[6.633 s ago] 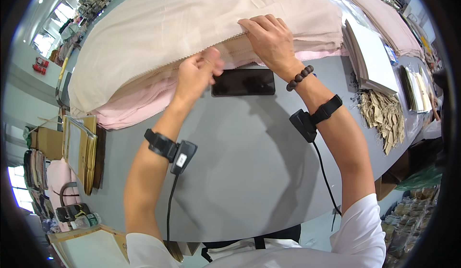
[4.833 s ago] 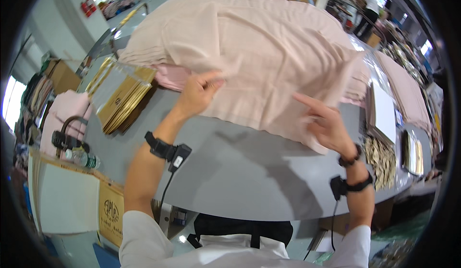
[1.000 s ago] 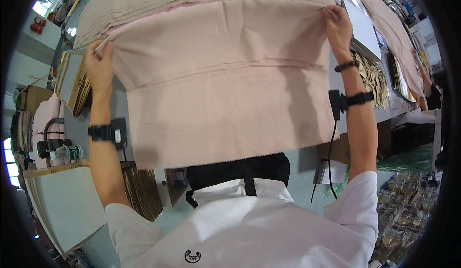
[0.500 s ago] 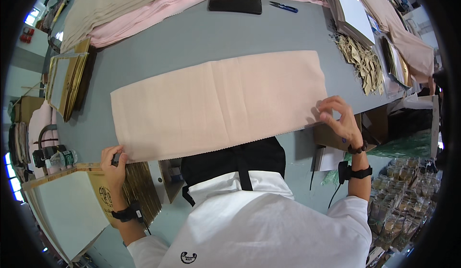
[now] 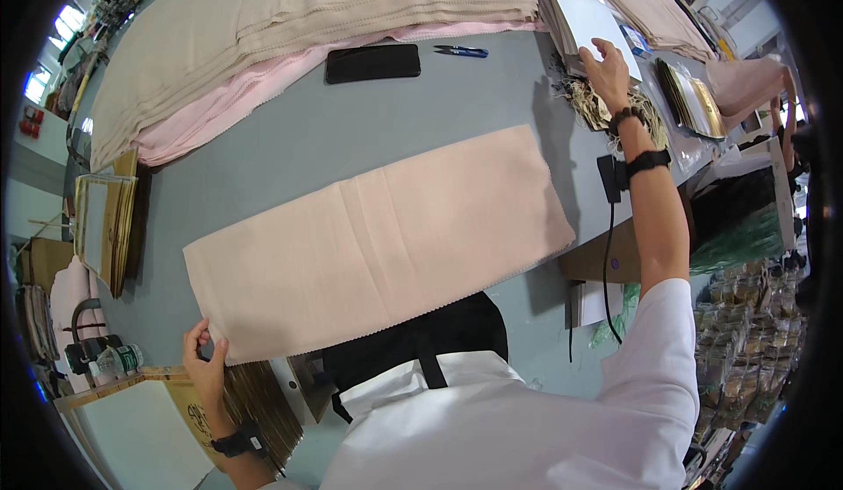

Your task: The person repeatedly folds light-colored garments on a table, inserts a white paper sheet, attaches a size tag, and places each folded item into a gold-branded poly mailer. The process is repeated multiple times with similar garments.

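A folded pale pink cloth lies slantwise across the grey table, with creases running through its middle. Beside its near left corner is my left hand, thumb and fingers parted, the tips touching or very near the edge. My right hand reaches to the far right, over a stack of white cards. Its fingers are spread and nothing shows in them; whether they touch the top card I cannot tell. Below that wrist lies a heap of beige tags with strings, partly hidden by my arm.
Beige cloths lie piled over a pink cloth at the back. In front are a black phone and blue thread snips. Gold-edged cards stand at left; a box sits lower left, and bagged items lower right.
My right hand has left the cloth's right end and moved up and away to the white cards. My left hand stays by the near left corner. The whole view has shifted and turned.
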A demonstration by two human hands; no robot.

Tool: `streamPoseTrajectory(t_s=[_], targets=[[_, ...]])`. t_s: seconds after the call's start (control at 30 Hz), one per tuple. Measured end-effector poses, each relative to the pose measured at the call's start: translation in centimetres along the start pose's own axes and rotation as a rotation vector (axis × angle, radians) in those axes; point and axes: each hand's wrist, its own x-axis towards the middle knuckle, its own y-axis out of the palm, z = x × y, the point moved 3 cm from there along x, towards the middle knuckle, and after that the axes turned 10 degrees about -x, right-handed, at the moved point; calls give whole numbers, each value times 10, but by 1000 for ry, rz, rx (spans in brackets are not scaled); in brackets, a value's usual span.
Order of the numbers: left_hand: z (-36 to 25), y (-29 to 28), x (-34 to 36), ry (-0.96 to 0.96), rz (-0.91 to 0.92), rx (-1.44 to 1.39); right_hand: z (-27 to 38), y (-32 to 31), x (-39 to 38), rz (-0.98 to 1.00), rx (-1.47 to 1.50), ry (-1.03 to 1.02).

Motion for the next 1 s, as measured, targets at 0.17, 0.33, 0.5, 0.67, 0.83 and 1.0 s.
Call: streamPoseTrajectory(t_s=[0.17,0.33,0.5,0.67,0.83,1.0], targets=[[2,-2,1,-23,4,-28,-16,23,22,235,-64,139],[5,-4,1,-23,25,-29,-14,17,27,320,6,272],[5,-4,2,-23,30,-40,-14,18,27,340,-107,284],[-11,-1,2,-13,16,27,10,-2,18,16,-198,121],[-40,14,3,280,-132,98,95,-72,-45,-158,80,-308],[-58,64,34,-182,150,-805,193,-140,-189,140,385,-1036]])
